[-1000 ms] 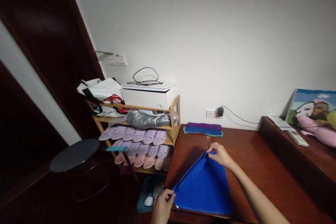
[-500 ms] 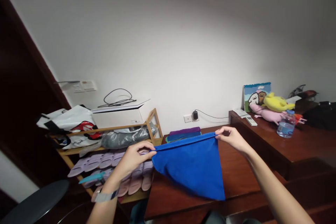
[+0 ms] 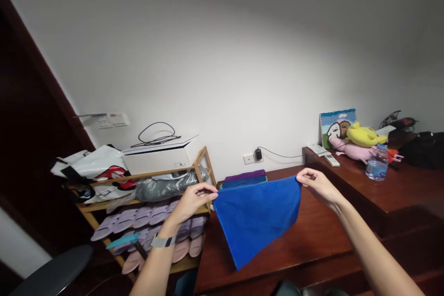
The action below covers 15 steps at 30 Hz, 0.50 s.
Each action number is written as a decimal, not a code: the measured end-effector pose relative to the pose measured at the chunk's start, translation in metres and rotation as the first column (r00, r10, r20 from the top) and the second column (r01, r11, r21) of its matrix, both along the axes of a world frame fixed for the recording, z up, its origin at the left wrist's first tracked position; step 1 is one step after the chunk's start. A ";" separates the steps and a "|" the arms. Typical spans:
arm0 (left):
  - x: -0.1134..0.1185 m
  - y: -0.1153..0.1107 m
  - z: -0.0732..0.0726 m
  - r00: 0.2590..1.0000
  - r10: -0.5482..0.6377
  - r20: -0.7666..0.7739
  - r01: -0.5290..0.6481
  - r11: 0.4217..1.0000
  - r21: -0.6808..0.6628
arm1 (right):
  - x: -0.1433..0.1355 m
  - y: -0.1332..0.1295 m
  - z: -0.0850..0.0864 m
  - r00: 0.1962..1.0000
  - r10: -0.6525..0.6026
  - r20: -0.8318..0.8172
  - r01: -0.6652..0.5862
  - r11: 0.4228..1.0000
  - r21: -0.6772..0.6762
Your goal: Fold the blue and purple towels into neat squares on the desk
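A blue cloth [image 3: 258, 215] hangs from both my hands, its top edge pulled nearly straight. My left hand [image 3: 196, 201] pinches the upper left corner between thumb and fingers. At the upper right corner, my right hand [image 3: 317, 186] grips it the same way. The cloth's lower part drops to a point at the left, over the brown wooden table [image 3: 322, 233]. Behind its top edge lies a stack of folded cloths [image 3: 245, 177], purple and blue, partly hidden.
Left of the table stands a wooden rack [image 3: 204, 159] with several slippers [image 3: 126, 219], a plastic-wrapped bundle and a white box [image 3: 157, 156]. On the raised surface at right are a water bottle [image 3: 377, 164], plush toys [image 3: 366, 135] and a remote [image 3: 332, 160]. A plugged adapter [image 3: 258, 153] sits at the wall.
Both hands have shifted right with the cloth. Its hanging low point has swung from the right side to the left, and its surface looks flatter.
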State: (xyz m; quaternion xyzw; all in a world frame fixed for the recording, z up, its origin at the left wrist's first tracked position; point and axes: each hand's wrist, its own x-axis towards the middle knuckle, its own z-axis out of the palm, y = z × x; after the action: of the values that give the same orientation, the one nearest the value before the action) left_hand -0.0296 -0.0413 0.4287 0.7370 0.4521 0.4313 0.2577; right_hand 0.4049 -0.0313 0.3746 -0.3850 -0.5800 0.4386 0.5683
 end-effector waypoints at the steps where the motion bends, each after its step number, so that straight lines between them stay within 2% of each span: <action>1: 0.001 0.000 -0.002 1.000 0.010 0.010 -0.011 1.000 0.019 | 0.000 0.001 -0.002 0.999 -0.046 0.000 0.046 0.999 0.020; 5: 0.005 0.001 -0.010 0.992 0.088 0.090 -0.096 0.992 0.085 | 0.002 0.000 -0.006 0.981 -0.192 0.006 0.190 0.975 0.113; 9: 0.008 0.010 -0.018 0.984 0.117 0.132 -0.129 0.988 0.084 | 0.002 -0.003 -0.007 0.947 -0.301 0.115 0.273 0.939 0.207; 15: 0.005 0.018 -0.022 0.991 0.094 0.093 -0.104 0.988 0.117 | 0.006 -0.008 -0.016 0.876 -0.394 0.277 0.253 0.866 0.432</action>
State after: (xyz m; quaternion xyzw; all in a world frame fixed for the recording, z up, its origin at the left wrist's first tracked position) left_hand -0.0244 -0.0231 0.4065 0.7085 0.4496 0.5018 0.2100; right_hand 0.4112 -0.0389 0.3590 -0.4326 -0.6730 0.1365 0.5842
